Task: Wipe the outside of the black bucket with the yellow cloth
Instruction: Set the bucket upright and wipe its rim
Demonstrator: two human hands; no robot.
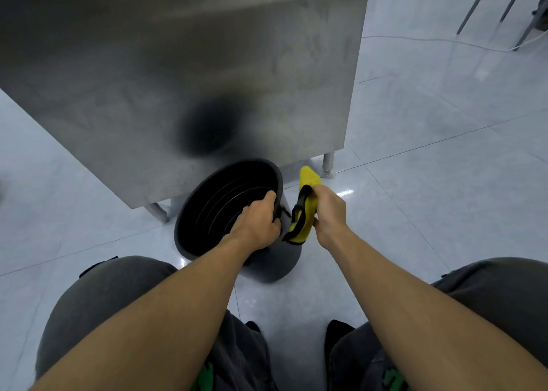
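Observation:
The black bucket [225, 210] stands on the floor in front of me, tilted so its ribbed inside faces me. My left hand [258, 221] grips its rim on the right side, fingers inside and thumb outside. The yellow cloth [308, 204], edged in black, is bunched in my right hand [329, 213] just right of the bucket, against or very near its outer wall. One end of the cloth sticks up above the fist, the other hangs down beside the bucket's grey-looking side [275, 266].
A stainless steel cabinet [207, 64] on short legs [328, 165] stands right behind the bucket. Pale glossy floor tiles [430, 183] spread to the right and left. Thin metal legs and a white cable [444, 42] lie at the far right. My knees frame the bottom.

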